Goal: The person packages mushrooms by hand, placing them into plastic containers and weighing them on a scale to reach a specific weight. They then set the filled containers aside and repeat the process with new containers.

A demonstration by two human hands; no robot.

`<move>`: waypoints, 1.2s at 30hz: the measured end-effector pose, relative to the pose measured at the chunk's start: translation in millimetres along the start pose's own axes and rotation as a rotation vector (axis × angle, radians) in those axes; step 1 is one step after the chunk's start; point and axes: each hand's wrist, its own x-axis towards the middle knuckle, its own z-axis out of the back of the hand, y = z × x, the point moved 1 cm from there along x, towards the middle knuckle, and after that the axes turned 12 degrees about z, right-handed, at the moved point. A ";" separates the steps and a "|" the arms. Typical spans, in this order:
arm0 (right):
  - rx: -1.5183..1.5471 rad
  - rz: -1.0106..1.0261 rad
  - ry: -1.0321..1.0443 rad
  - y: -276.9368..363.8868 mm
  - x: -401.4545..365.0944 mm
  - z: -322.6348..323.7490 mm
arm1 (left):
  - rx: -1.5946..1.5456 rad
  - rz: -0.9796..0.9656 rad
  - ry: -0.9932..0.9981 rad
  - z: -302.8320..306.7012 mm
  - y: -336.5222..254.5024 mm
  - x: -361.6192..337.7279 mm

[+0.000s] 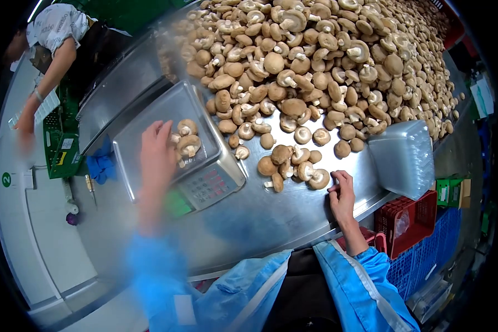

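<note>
My left hand (158, 155) is over the scale's tray (205, 124), blurred by motion, beside a few brown mushrooms (188, 145) with pale stems. Whether its fingers hold anything is hidden by the blur. The scale's keypad (211, 187) faces me below the tray, next to a green display. My right hand (343, 195) rests on the steel table with fingers bent, close to the right side of a small group of mushrooms (303, 169). What its fingers hold, if anything, I cannot make out.
A large heap of mushrooms (326, 61) covers the back of the table (243, 221). Stacked clear plastic trays (402, 157) stand at the right, above a red crate (420, 218). A blue cloth (100, 166) and green crate (61, 149) lie left, near another person's arm (55, 74).
</note>
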 end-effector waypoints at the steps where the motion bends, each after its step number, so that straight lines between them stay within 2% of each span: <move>1: -0.001 0.002 -0.001 -0.6 -0.5 -0.1 | -0.032 0.000 0.000 3.0 -2.4 0.0; 11: -0.006 0.007 -0.036 -6.3 -2.8 -3.0 | -0.127 0.100 0.059 2.7 0.7 -9.1; 17: -0.014 0.009 -0.037 -7.6 -3.2 -3.1 | -0.098 0.032 -0.013 -10.8 -1.3 -9.3; 20: -0.024 0.010 -0.032 -9.1 -3.7 -3.7 | -0.145 0.116 0.032 -19.1 4.7 -19.0; 23: -0.022 0.016 -0.044 -8.9 -3.4 -3.8 | -0.141 0.037 0.021 -20.9 9.2 -21.4; 26: -0.006 0.016 -0.048 -9.9 -3.0 -3.5 | -0.287 0.036 -0.056 -20.2 3.0 -19.6; 29: -0.004 0.012 -0.044 -8.8 -2.4 -4.4 | -0.055 -0.141 -0.049 -4.3 -21.5 -14.6; 32: -0.026 -0.010 -0.039 -13.1 -2.5 -5.4 | 0.109 -0.243 0.133 -20.1 -10.1 -15.7; 36: -0.011 -0.003 -0.036 -9.3 -2.5 -2.5 | 0.033 -0.210 0.090 -41.1 4.3 -13.1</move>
